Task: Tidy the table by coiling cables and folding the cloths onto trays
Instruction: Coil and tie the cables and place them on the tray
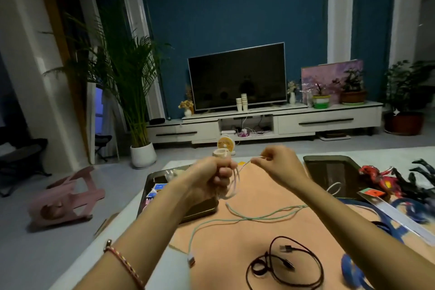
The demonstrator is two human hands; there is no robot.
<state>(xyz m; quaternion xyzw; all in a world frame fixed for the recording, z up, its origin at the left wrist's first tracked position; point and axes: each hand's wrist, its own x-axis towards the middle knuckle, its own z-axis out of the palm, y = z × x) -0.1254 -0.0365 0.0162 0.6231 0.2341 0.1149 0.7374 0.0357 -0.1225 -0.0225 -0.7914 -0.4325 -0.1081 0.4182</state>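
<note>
Your left hand [209, 178] is raised above the surface [171, 275], fingers curled tight round a bundle of loops of the pale cable [231, 187] – the loops hang down from the fist on its right side. Your right hand [281, 166] is up at the same height, just beside the left, thumb and forefinger pinching the free stretch of that same cable, which runs short and taut between the two hands.

Below them the orange cloth [270, 231] lies spread flat on the surface. A green cable [259, 216] trails loose across it, its white plug near the cloth's front left edge. Nearer to you a black cable [286, 265] lies on the cloth in loose rings, plugs inside the ring.

The left tray [150, 183] sits at the cloth's far left, under your left hand, with small blue cards in it. The right tray [329, 167] sits at the far right – a pale loop of cable lies in it, though you cannot tell from here what else it holds
</note>
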